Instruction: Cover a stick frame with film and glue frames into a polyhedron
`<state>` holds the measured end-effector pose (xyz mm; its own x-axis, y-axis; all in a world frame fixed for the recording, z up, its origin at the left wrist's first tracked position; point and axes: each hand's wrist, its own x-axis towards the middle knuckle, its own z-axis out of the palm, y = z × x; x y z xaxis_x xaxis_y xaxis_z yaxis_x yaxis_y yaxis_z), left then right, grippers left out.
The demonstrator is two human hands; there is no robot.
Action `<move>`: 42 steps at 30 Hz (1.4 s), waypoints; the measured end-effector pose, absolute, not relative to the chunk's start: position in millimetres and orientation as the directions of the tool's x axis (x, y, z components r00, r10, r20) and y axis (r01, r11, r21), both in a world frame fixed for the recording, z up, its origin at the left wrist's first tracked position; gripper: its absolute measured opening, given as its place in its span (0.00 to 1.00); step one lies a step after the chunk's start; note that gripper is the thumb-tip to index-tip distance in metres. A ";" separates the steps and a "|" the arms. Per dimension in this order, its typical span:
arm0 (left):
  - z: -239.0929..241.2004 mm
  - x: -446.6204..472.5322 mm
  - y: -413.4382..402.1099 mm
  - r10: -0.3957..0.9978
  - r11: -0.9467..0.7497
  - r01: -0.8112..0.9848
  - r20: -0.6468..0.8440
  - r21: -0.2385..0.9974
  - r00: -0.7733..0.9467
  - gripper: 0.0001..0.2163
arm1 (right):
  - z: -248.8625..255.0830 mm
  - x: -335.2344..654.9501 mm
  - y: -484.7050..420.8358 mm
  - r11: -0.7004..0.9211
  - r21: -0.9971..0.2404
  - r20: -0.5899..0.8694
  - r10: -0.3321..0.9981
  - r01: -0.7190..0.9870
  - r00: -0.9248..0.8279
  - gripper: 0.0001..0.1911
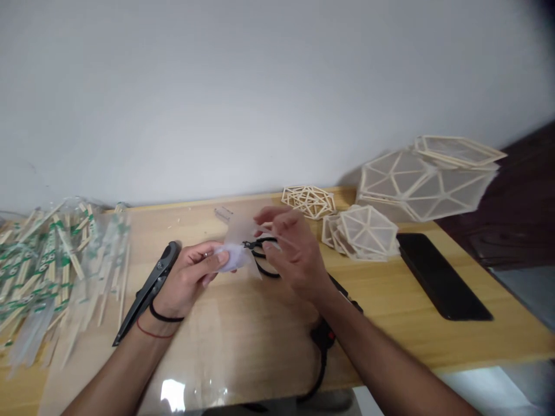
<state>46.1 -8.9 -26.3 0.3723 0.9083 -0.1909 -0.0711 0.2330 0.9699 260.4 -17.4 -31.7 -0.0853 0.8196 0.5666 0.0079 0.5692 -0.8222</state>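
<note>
My left hand (202, 266) pinches a pale, bluish-white piece of translucent film (232, 255) between thumb and fingers. A thin sheet of it stands up toward my right hand (292, 248), which is smeared by motion. The right fingers are curled, with the thumb apart from the index finger; a pale streak crosses them, and I cannot make out whether it is a held strip. Behind the film and the right hand lie black-handled pliers (265, 268), partly hidden. A black utility knife (158, 280) rests beside my left wrist.
Packaged chopsticks (43, 260) pile up at the left. A clear sheet (199, 352) covers part of the wooden table (468, 346). At the right are a bare stick frame (309, 200), film-covered panels (368, 231), a larger faceted structure (427, 179), a phone (442, 277) and a black cabled tool (323, 335).
</note>
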 end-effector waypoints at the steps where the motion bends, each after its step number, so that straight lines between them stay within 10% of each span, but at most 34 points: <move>1: -26.7 46.2 -8.1 0.908 0.242 -0.055 -0.206 0.969 0.366 0.13 | -31.7 259.9 -18.3 0.608 -0.792 0.605 0.794 0.061 -0.054 0.13; 10: -27.5 47.6 -6.0 0.857 0.336 0.046 -0.326 0.941 0.399 0.12 | -33.2 260.3 -18.1 0.724 -0.498 0.701 0.660 0.477 -0.270 0.25; 25: -23.9 45.0 -8.4 0.854 0.288 -0.083 -0.217 0.954 0.472 0.14 | -35.9 257.2 -13.7 0.424 -0.840 0.313 0.888 0.338 -0.337 0.12; 42: -21.2 45.1 -14.5 0.808 0.243 -0.013 -0.195 0.970 0.555 0.17 | -39.2 263.5 -9.7 0.417 -0.798 0.191 0.860 0.436 -0.473 0.17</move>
